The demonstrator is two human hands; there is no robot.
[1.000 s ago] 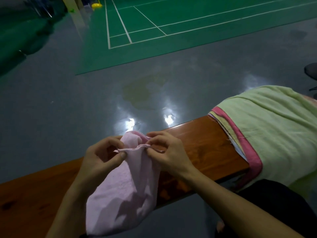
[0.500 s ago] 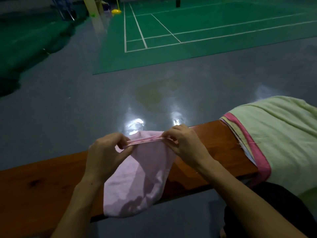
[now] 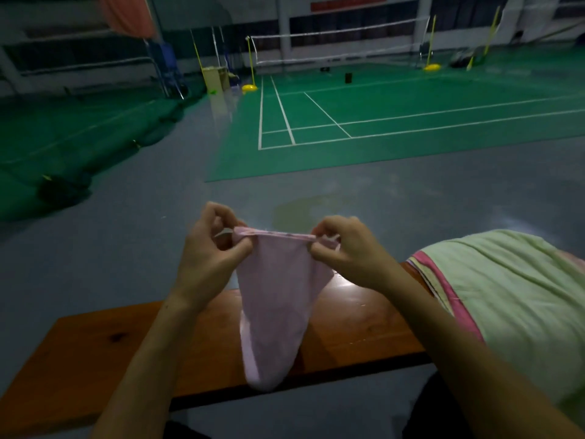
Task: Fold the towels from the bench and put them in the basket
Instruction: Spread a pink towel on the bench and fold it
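Note:
A small pink towel [image 3: 275, 305] hangs in front of the wooden bench [image 3: 95, 359], held up by its top edge. My left hand [image 3: 209, 251] pinches the left corner and my right hand [image 3: 351, 251] pinches the right corner, so the hem is stretched straight between them. The cloth droops to a rounded tip near the bench's front edge. On the right end of the bench lies a pile of towels [image 3: 512, 299], pale green on top with a pink border and striped layers beneath. No basket is in view.
Grey glossy floor lies beyond the bench, then a green badminton court [image 3: 380, 122] with white lines, a net and yellow post bases [image 3: 250, 87]. A dark green net heap [image 3: 60, 188] lies at the left. My dark trousers show at the bottom right.
Both hands have risen and moved apart with the pink towel, pulling its top hem taut and lifting the cloth higher. The camera has tilted up, showing more of the court.

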